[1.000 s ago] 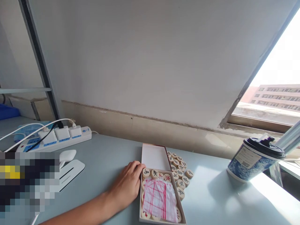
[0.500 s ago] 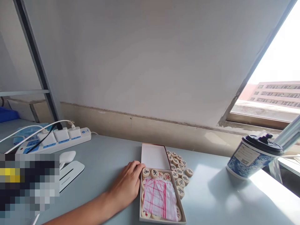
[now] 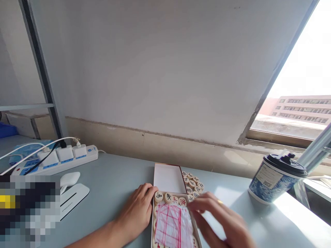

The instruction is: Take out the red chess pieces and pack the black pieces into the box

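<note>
An open shallow box (image 3: 198, 237) stands at the bottom centre, holding round wooden chess pieces (image 3: 168, 197) and a folded plastic sheet (image 3: 168, 224) with red lines. My left hand (image 3: 137, 210) rests at the box's left edge, its fingers closed together and the thumb side at the top left corner. Over the box's right edge reaches my right hand (image 3: 219, 217), blurred, with fingertips near the red-marked pieces; whether it holds anything is hidden. Behind the box lies its white-lined lid (image 3: 169, 178). More pieces with black characters (image 3: 192, 183) sit grouped right of the lid.
A blue and white cup (image 3: 275, 179) with a black lid stands at the right. On the left are a power strip (image 3: 85, 158) with plugs and cables, and a white device (image 3: 74, 199). A wall rises behind the table (image 3: 116, 179), with a window at the right.
My right hand has come into view from the lower right, over the box's right side. The whole view has shifted slightly. My left hand stays at the box's edge.
</note>
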The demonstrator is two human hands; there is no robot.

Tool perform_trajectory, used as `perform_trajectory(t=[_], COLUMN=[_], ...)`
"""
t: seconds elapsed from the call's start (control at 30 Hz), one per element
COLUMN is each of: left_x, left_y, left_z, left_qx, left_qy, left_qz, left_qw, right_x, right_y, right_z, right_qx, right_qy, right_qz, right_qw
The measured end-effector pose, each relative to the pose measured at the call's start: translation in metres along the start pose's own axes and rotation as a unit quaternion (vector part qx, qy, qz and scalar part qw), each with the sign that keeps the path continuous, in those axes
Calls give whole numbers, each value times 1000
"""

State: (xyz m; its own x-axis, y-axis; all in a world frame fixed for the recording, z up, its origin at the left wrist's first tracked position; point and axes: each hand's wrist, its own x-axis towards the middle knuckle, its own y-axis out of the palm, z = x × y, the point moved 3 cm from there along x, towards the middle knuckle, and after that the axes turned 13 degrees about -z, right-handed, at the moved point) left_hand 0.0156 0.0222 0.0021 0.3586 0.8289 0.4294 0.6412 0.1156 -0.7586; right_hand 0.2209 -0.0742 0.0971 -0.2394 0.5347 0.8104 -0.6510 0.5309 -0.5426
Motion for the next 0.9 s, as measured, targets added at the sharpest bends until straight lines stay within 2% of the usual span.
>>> perform_trajectory(t=[0.1,0.2,0.33,0.47,0.57,0.67,0.8,0.9], left_x=[0,1,2,3,3,2,1,1], left_y=[1,1,-2,-5,-6,-6,-6,-5], left_z=[0,0,-1,-5,-7,-7,-7,-6], left_qx=[-2,2,11,13,14,17,19,14], left_qy=[1,3,4,2,-2,-7,-4,0], left_qz=[0,2,9,15,18,20,15,9], left_qw=[1000,1000,1000,1000,1000,1000,1000,1000], right_x=[0,-7,-12,-7,-4,-6,-21,-36], right_y=[41,66,79,80,68,40,-9,-36], right_z=[-10,-21,-30,-29,-31,-54,-123,-174], right_qx=[-42,-84,-102,-96,-77,-78,-154,-214], right_qy=[8,30,45,45,43,65,158,241], right_qz=[107,134,142,142,127,92,34,29], right_qw=[993,987,984,984,988,991,975,946])
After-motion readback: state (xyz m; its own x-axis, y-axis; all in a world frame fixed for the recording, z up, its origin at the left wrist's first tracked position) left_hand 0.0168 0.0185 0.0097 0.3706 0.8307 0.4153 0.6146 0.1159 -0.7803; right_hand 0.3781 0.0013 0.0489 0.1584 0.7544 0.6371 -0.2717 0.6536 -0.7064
